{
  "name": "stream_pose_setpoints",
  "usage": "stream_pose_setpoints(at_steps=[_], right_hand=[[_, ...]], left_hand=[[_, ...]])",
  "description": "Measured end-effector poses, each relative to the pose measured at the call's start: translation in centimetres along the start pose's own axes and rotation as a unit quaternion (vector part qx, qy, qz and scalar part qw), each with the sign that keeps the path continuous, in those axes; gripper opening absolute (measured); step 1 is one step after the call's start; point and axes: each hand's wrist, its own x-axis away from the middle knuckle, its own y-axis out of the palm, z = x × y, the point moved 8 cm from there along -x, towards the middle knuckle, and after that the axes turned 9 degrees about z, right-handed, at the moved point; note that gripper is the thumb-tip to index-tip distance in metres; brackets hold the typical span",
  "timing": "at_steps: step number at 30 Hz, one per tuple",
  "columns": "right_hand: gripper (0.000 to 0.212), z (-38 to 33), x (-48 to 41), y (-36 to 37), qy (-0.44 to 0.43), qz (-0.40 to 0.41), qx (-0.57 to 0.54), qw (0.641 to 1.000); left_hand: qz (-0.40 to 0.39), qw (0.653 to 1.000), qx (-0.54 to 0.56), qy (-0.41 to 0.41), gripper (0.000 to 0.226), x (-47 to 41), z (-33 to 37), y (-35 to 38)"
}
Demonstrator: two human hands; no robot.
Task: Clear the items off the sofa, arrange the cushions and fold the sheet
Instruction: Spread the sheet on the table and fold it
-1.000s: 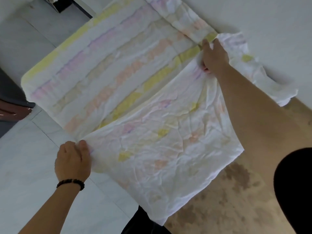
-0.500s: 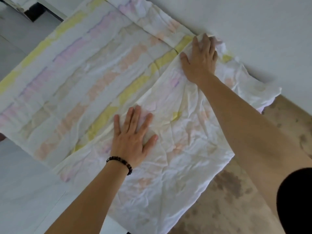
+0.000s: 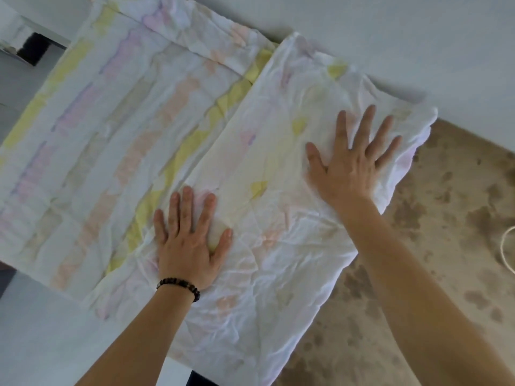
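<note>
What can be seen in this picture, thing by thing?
sheet: one, white with pastel yellow, pink and peach stripes, spread flat, one part folded over
floor: one, pale grey, lower left
mottled surface: one, tan with brown blotches, lower right
cord: one, white, right edge
bracelet: one, dark beads, left wrist
left hand: one, flat on the sheet
right hand: one, flat on the folded part

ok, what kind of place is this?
Likely a room in a home, at floor level: a crumpled white sheet with pastel stripes lies spread across pale grey floor tiles and a mottled brown rug, left hand and right hand pressing it flat.
</note>
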Motion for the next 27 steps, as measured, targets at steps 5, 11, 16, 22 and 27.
stream_pose_setpoints(at_steps=[5,11,16,22,27], right_hand=[[0.093,2.5,0.0,1.8,0.049,-0.063,-0.018,0.997],[0.071,-2.3,10.1,-2.9,-0.002,0.031,-0.083,0.996],[0.073,-7.0,25.4,-1.5,-0.059,-0.031,-0.092,0.994],[0.071,-6.3,28.0,0.9,-0.01,-0.038,-0.049,0.998],[0.08,-5.2,36.2,-1.5,0.235,0.054,-0.112,0.964]], left_hand=[[0.002,1.0,-0.012,-0.001,0.072,0.1,0.0,0.0],[0.015,1.0,0.017,-0.01,0.076,0.1,0.0,-0.2],[0.026,0.999,0.031,0.011,0.074,0.2,0.0,-0.3],[0.024,0.996,0.072,0.044,0.085,0.4,0.1,-1.0],[0.086,0.95,0.234,0.188,0.072,6.2,-3.5,-3.6]])
